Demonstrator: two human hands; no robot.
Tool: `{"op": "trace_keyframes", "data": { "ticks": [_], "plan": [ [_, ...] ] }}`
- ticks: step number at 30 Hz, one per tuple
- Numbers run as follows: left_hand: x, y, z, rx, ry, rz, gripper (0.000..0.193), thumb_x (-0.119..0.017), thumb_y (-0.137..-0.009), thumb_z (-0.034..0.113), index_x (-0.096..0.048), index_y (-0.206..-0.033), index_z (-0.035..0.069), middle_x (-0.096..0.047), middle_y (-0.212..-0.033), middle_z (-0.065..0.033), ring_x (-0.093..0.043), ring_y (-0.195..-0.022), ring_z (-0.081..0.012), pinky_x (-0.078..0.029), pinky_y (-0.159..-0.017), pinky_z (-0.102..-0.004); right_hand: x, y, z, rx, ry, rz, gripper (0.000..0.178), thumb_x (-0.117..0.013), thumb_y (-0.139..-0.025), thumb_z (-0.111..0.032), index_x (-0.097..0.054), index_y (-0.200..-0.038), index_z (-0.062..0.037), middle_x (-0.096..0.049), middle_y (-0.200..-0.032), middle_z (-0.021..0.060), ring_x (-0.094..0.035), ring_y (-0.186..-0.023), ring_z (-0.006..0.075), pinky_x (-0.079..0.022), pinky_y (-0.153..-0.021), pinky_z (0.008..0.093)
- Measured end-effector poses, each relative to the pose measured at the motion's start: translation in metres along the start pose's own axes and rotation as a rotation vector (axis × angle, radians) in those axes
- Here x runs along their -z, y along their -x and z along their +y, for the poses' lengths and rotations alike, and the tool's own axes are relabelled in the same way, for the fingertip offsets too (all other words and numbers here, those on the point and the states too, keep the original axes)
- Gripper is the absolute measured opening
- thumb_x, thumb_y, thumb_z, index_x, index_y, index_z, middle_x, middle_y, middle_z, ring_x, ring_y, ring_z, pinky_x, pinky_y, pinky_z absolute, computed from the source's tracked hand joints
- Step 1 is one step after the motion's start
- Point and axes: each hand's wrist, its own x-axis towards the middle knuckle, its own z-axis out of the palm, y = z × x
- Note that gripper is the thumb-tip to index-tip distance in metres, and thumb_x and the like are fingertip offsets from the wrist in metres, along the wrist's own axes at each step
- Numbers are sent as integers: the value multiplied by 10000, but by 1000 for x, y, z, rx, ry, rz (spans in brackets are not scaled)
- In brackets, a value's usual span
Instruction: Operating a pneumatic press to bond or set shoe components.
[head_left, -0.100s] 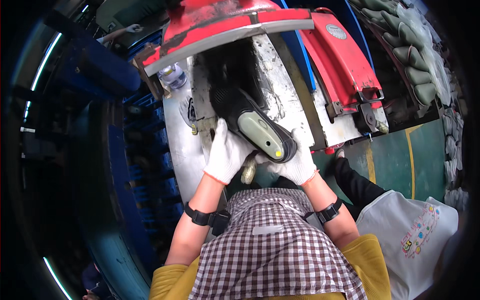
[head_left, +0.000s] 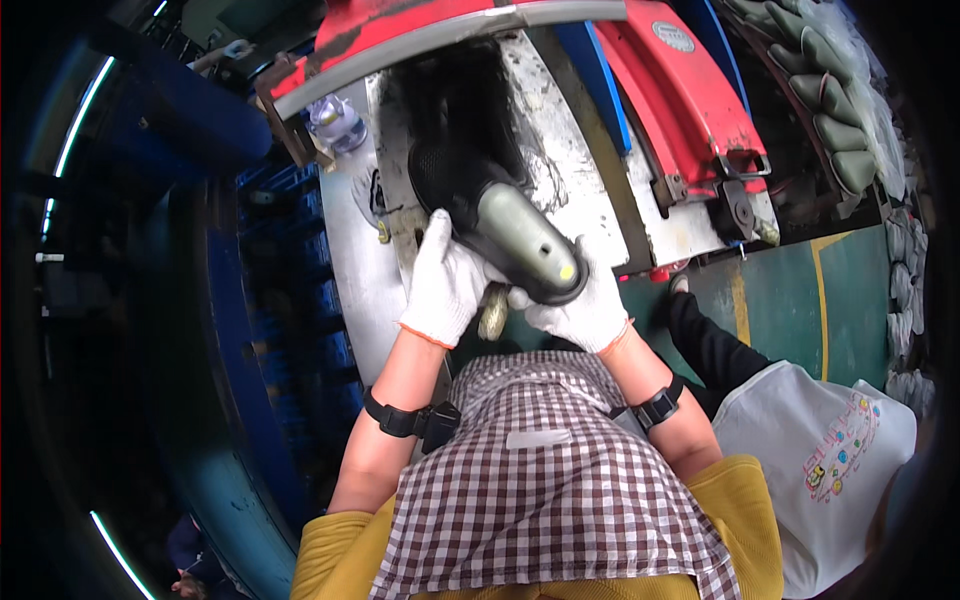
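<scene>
A black shoe [head_left: 437, 180] with a grey-green last [head_left: 515, 232] filling its opening is held over the metal work surface. Its mesh-like toe points away from me, toward the dark area under the red machine. The last's top shows a dark hole and a yellow dot. My left hand [head_left: 445, 285], in a white glove, grips the shoe's left side with the thumb up along it. My right hand [head_left: 585, 305], gloved too, is closed round the heel end. Some fingers of both hands are hidden under the shoe. Between my hands, below the shoe, sits a tape-wrapped knob [head_left: 493, 312].
The red machine [head_left: 365, 45] has a curved metal edge above the work surface [head_left: 585, 205]. A second red housing [head_left: 680, 95] stands right. A clear bottle [head_left: 338, 125] is at left. Green lasts [head_left: 840, 130] fill a rack at far right. Another person's leg [head_left: 715, 340] is nearby.
The shoe has tilted in my hands, so the last's top is seen at a different angle. Both hands and the shoe appear slightly higher in the view.
</scene>
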Motion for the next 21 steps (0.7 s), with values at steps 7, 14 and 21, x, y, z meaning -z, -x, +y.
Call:
{"op": "trace_keyframes", "data": {
  "ticks": [7, 14, 21],
  "plan": [
    [-16, 23, 2, -67, 97, 136, 748, -378, -1080, 650, -473, -1430, -4, -621, -1331, -201, -646, -1130, -377, -577, -912, -563, -11, 0, -5, -302, -1535, -217, 628, -407, -1076, -573, -497, -1497, -116, -604, -1354, 208, -591, -891, 315, -433, -531, 272],
    [16, 38, 1, -121, -97, 106, 831, -387, -1047, 710, -420, -1530, 34, -531, -1499, -181, -555, -1340, -382, -502, -1084, -597, -34, -3, 2, -298, -1184, -157, 673, -481, -1055, -554, -444, -1545, -94, -661, -1254, 204, -651, -798, 309, -438, -483, 282],
    [61, 102, -17, -259, -107, 299, 1001, -569, -900, 784, -374, -1600, 96, -495, -1573, -133, -500, -1435, -329, -409, -1220, -510, -68, -20, -35, -402, -141, -171, 683, -551, -1069, -357, -327, -1652, -80, -617, -1401, 55, -573, -1135, 86, -439, -906, 273]
  ]
}}
